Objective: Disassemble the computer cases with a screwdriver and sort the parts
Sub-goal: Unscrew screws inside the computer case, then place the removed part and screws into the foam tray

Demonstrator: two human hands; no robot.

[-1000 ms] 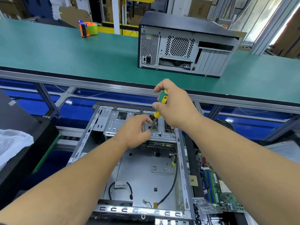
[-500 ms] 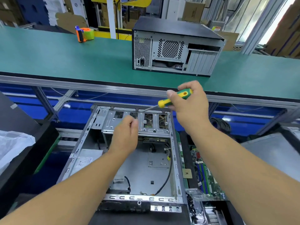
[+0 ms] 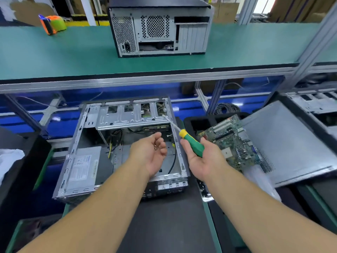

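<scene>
An open metal computer case lies flat below the bench, with a power supply in its left half and a drive cage across its far end. Above its right half, my left hand is turned palm up, its fingers curled around small brass screws. My right hand, also palm up, holds a screwdriver with a green handle and yellow collar. Its tip points at the far right corner of the cage. A removed motherboard lies just right of the case.
A grey side panel leans at the right, beside another bare chassis. A closed computer case and an orange-green tape dispenser stand on the green bench. A black bin with a white bag is at the left.
Both hands pulled back from the drive cage and turned palm up. My left hand now cups screws, and the screwdriver has swung down to lie across my right palm.
</scene>
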